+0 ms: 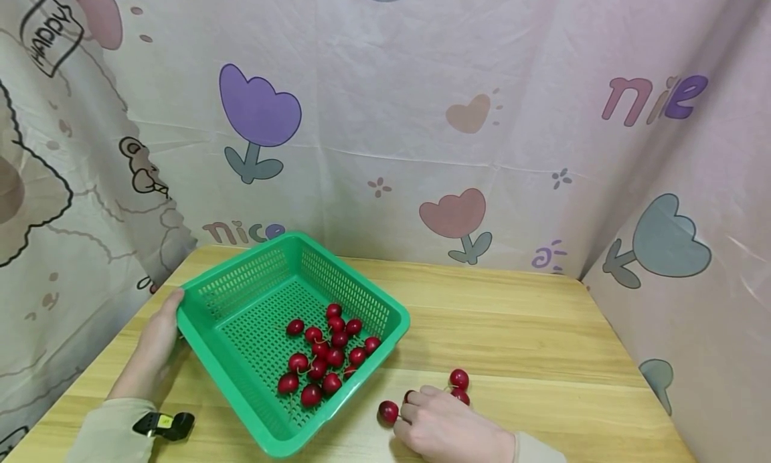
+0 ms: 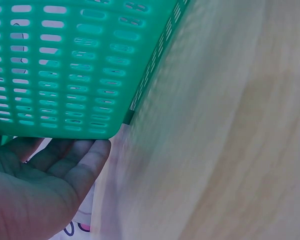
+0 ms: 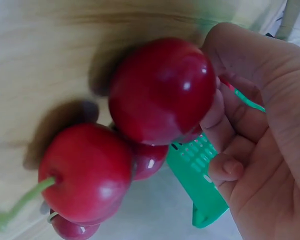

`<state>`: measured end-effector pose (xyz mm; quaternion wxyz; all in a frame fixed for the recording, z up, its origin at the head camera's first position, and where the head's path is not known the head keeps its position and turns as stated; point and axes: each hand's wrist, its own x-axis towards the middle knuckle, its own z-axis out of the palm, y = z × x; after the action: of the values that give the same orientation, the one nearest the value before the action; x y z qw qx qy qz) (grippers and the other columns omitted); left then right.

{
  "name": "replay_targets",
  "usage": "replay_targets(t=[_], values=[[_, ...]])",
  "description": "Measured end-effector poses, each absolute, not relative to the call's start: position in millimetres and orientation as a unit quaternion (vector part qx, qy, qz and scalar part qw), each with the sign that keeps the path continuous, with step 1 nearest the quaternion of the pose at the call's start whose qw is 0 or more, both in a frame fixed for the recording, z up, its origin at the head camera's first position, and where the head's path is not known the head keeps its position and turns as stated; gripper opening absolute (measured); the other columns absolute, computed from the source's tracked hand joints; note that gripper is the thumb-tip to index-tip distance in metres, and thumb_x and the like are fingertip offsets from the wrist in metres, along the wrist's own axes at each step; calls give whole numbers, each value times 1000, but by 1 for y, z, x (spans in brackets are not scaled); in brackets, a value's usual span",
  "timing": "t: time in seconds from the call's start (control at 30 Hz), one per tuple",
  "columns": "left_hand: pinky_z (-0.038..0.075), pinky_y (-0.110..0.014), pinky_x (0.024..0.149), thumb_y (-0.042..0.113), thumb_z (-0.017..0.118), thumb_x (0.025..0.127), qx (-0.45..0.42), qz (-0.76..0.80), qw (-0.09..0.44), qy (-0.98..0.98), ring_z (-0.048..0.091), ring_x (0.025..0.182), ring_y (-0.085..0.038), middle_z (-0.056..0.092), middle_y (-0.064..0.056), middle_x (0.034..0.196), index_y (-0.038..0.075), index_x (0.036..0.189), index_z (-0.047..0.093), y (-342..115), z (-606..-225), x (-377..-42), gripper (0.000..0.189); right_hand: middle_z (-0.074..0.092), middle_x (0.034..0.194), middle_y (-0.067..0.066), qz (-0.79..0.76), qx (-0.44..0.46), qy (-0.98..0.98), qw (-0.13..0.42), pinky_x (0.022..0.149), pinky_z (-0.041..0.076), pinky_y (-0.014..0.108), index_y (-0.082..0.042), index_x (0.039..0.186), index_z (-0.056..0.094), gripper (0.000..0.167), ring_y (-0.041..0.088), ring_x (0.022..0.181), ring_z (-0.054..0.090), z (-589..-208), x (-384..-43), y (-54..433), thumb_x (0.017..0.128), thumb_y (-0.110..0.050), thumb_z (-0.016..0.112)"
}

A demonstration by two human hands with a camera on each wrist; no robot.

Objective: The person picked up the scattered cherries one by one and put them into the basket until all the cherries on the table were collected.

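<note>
My left hand (image 1: 158, 336) grips the left corner of a green plastic basket (image 1: 219, 376), thumb at the rim and fingers (image 2: 90, 165) under its base in the left wrist view. The basket is tilted, and several red cherries (image 1: 311, 395) lie gathered toward its right side. Right of the basket, my right hand (image 1: 448, 426) is low over the table. In the right wrist view, its thumb and forefinger pinch a dark red cherry (image 3: 162, 90) at its edge. Another cherry (image 3: 87, 172) with a green stem sits right beside that one.
The wooden table (image 1: 542, 342) carries loose cherries around my right hand, among them one cherry (image 1: 459, 379) behind it and one cherry (image 1: 388, 413) to its left. A patterned curtain (image 1: 373, 102) hangs behind the table and along both sides. My left wrist wears a black strap (image 1: 171, 425).
</note>
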<state>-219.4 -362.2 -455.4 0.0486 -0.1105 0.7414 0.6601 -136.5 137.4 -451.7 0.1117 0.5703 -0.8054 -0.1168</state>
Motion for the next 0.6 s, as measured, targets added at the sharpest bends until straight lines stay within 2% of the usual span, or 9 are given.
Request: replay_targets(t=[0.23, 0.47, 0.6], values=[[46, -10, 83, 71, 23, 109, -112, 663, 48, 739, 49, 108, 9, 41, 12, 134, 4, 172, 0, -363, -456, -221, 95, 59, 76, -17, -118, 565, -808, 117, 63, 25, 16, -32, 86, 72, 11, 4, 66, 35, -450, -135, 138, 89, -35, 82], [46, -10, 82, 71, 21, 109, -120, 642, 47, 756, 49, 106, 9, 41, 8, 135, 1, 172, 4, -364, -456, -220, 96, 52, 67, -15, -130, 547, -816, 131, 60, 19, 18, -31, 77, 70, 17, 6, 61, 29, -447, -133, 135, 87, -34, 84], [46, -10, 82, 71, 20, 109, -115, 637, 45, 761, 48, 108, 8, 41, 3, 140, 1, 172, 3, -364, -456, -220, 95, 52, 66, -15, -122, 531, -829, 129, 58, 20, 17, -31, 75, 70, 16, 6, 60, 30, -448, -133, 133, 81, -27, 84]])
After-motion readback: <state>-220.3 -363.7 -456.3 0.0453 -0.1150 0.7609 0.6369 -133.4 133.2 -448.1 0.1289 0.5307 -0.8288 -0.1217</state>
